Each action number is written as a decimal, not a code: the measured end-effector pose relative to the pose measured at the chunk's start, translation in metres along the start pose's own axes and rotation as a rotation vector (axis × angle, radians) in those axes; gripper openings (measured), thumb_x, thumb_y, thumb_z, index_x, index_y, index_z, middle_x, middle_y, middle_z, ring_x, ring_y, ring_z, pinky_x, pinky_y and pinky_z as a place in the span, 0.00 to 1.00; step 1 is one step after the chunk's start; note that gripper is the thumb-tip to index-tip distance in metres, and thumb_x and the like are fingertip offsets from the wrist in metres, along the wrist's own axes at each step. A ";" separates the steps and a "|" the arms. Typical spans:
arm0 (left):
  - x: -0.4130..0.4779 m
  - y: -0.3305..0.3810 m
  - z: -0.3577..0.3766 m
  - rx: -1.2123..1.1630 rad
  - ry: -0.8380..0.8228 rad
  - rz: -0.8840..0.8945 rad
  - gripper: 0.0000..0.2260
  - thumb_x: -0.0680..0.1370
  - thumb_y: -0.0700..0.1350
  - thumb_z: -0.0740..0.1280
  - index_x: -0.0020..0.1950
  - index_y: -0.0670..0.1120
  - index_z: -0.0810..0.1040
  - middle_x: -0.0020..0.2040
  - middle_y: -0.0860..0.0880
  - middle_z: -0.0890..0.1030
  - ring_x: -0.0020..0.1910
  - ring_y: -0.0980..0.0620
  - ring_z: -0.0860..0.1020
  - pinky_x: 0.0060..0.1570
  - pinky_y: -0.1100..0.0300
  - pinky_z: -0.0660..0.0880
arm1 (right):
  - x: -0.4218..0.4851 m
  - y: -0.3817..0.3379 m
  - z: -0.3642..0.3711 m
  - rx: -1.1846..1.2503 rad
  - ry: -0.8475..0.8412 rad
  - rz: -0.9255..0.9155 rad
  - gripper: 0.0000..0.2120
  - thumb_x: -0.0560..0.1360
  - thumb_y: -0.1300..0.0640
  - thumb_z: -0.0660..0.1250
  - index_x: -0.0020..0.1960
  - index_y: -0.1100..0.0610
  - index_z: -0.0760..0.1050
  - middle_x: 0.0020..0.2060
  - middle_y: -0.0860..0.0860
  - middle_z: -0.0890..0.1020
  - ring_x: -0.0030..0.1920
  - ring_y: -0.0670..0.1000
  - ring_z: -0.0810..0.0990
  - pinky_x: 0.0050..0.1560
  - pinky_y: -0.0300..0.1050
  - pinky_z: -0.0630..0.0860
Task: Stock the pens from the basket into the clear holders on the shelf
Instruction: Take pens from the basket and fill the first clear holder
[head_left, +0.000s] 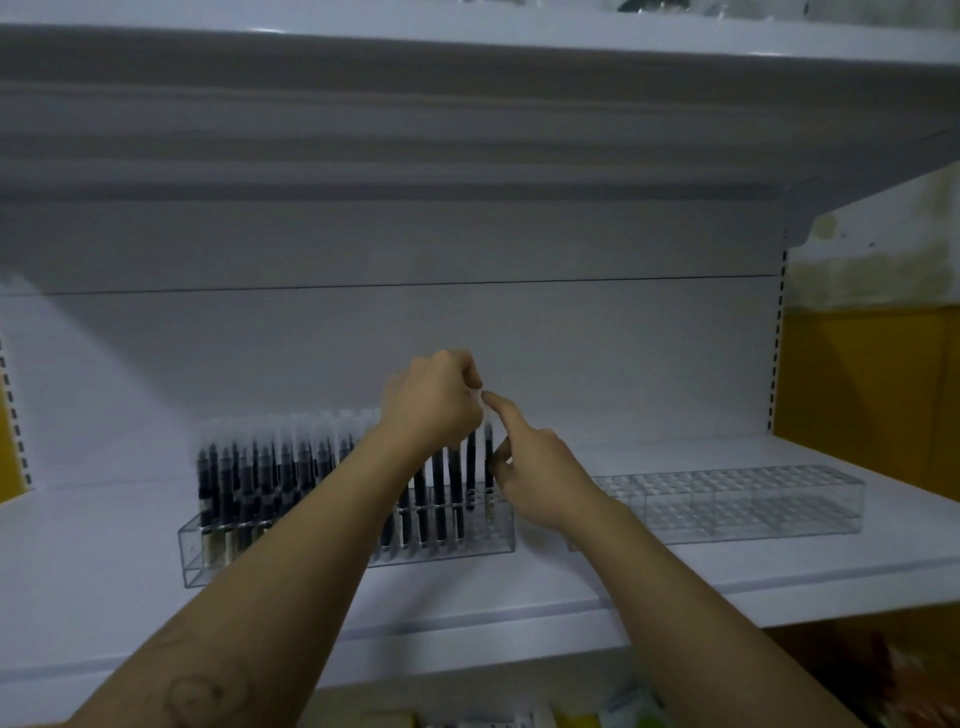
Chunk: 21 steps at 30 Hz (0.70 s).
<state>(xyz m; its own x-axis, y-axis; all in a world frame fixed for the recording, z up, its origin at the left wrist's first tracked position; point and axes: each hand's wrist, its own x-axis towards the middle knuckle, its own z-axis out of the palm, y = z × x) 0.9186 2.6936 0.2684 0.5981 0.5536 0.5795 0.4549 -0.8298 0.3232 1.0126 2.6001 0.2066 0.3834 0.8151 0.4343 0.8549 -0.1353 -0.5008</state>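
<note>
Hidden behind the left hand (434, 400): its fingertips and any grip. Blocked by that forearm: parts of several pens (439, 483) in the holder (192, 551). Below both wrists, blurred, edge-cropped packets (571, 719).
</note>
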 end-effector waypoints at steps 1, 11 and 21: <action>0.001 -0.001 -0.001 -0.004 -0.002 -0.026 0.07 0.74 0.40 0.68 0.45 0.52 0.73 0.43 0.49 0.82 0.41 0.48 0.81 0.48 0.50 0.80 | -0.001 -0.001 0.000 0.009 -0.002 0.003 0.38 0.78 0.63 0.62 0.78 0.43 0.45 0.46 0.56 0.82 0.44 0.56 0.81 0.50 0.56 0.80; 0.007 -0.001 -0.008 -0.016 -0.209 -0.025 0.03 0.77 0.40 0.68 0.48 0.47 0.78 0.48 0.47 0.80 0.39 0.56 0.76 0.36 0.67 0.70 | -0.007 -0.005 -0.007 -0.018 -0.075 0.008 0.41 0.78 0.64 0.62 0.77 0.40 0.41 0.47 0.58 0.82 0.46 0.58 0.81 0.52 0.58 0.80; -0.032 -0.010 -0.035 0.286 -0.199 0.199 0.28 0.78 0.56 0.64 0.76 0.53 0.60 0.76 0.50 0.64 0.75 0.50 0.61 0.76 0.44 0.45 | -0.025 -0.008 -0.020 -0.193 -0.075 -0.017 0.50 0.76 0.52 0.69 0.76 0.42 0.30 0.72 0.55 0.67 0.63 0.57 0.73 0.61 0.51 0.74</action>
<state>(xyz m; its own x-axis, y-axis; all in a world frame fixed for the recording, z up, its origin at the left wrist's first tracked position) 0.8713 2.6815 0.2730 0.7966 0.4099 0.4443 0.4657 -0.8847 -0.0187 1.0034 2.5698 0.2143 0.3470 0.8571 0.3808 0.9150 -0.2204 -0.3379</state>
